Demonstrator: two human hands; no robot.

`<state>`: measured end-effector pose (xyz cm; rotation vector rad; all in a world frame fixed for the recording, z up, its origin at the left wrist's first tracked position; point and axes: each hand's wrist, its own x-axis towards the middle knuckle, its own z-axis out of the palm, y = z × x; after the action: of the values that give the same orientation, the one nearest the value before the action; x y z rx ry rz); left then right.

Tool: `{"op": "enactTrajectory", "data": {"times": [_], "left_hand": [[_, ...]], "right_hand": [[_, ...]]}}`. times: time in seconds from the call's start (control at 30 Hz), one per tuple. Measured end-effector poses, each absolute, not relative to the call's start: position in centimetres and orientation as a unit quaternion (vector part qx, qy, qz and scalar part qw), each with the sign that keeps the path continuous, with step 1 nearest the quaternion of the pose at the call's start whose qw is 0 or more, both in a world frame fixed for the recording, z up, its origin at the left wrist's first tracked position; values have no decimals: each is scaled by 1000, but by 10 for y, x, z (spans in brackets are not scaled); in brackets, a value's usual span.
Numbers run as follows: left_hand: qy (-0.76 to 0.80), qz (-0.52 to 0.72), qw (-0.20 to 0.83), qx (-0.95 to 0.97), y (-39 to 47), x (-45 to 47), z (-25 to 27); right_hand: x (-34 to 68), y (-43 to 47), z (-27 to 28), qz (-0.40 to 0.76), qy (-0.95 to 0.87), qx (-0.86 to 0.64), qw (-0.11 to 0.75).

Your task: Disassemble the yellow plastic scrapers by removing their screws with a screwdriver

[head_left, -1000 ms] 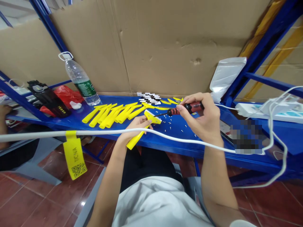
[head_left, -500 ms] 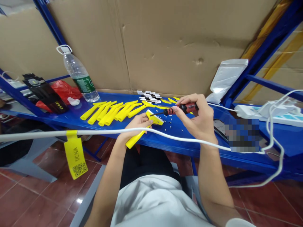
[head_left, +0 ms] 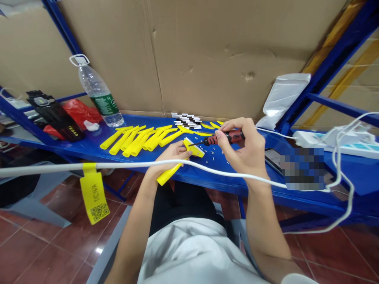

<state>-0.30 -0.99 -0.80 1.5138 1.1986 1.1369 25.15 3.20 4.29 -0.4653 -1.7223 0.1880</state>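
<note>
My left hand (head_left: 171, 154) is closed around a yellow plastic scraper (head_left: 168, 176), whose wide head points away from me and whose handle slants down past the bench edge. My right hand (head_left: 248, 148) grips a red and black screwdriver (head_left: 217, 139). The screwdriver's thin shaft reaches left, its tip at the scraper head; whether it sits in a screw is too small to see. Small loose screws (head_left: 213, 153) are scattered on the blue bench (head_left: 220, 167) just beyond the scraper. Several more yellow scraper handles (head_left: 139, 142) lie in a row to the left.
Black and white pieces (head_left: 187, 121) are stacked by the cardboard wall, near thin yellow strips (head_left: 207, 127). A bottle (head_left: 102, 96) and black flask (head_left: 56, 118) stand left. A phone (head_left: 274, 159) and power strip (head_left: 340, 142) lie right. A white cable (head_left: 207, 169) crosses in front.
The right hand and screwdriver have shifted slightly left, and the fingers have turned a little on the handle. The left hand holds the scraper nearly still.
</note>
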Motion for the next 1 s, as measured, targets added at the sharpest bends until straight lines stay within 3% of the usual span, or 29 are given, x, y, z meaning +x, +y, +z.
{"op": "enactTrajectory", "data": {"times": [0.2, 1.0], "left_hand": [[470, 469, 438, 606, -11, -2, -6], [485, 463, 437, 600, -13, 0, -5]], "right_hand": [[255, 26, 45, 108, -781, -175, 590], [255, 29, 44, 91, -770, -196, 601]]}}
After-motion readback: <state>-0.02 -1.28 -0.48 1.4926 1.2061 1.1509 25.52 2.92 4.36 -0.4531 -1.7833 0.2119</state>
